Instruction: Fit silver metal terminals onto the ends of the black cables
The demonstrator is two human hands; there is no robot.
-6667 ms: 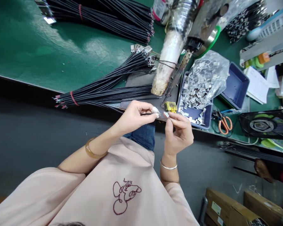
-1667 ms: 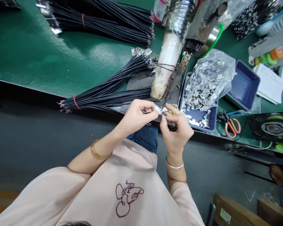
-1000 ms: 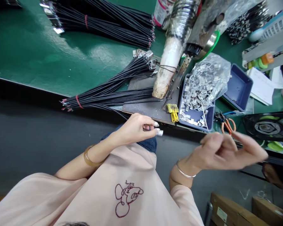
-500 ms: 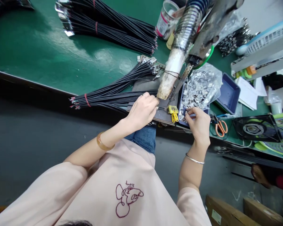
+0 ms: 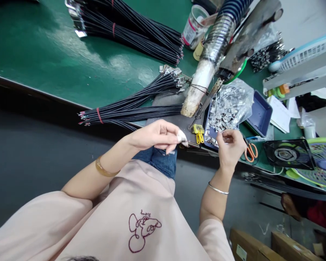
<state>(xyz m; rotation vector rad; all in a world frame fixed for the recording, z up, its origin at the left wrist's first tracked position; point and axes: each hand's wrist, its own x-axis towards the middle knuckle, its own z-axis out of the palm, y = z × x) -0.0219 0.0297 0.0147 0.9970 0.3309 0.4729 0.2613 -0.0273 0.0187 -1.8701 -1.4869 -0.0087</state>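
Note:
My left hand [image 5: 156, 135] hovers just off the bench's front edge with its fingertips pinched, apparently on the end of a thin black cable drawn from the bundle [image 5: 141, 108]; the cable itself hardly shows. My right hand [image 5: 230, 146] is at the near corner of the blue tray [image 5: 210, 132]. Its fingers are curled and pinched on a small metal clip from the loose pile [image 5: 220, 117]. A small yellow tool [image 5: 198, 132] lies on the dark mat [image 5: 183, 121] between my two hands.
More black cable bundles [image 5: 130, 27] lie at the back of the green bench [image 5: 43, 61]. A wrapped machine arm [image 5: 203, 78] slants down to the mat. To the right are a clip bag [image 5: 233, 101], an empty blue tray [image 5: 259, 114], orange scissors [image 5: 250, 153] and a fan [image 5: 286, 154]. Cardboard boxes [image 5: 250, 246] stand on the floor.
My left hand drew back from the cable bundle toward my lap, fingers pinched. My right hand, which had swung out right, returned to the clip tray and lifted slightly, pinched.

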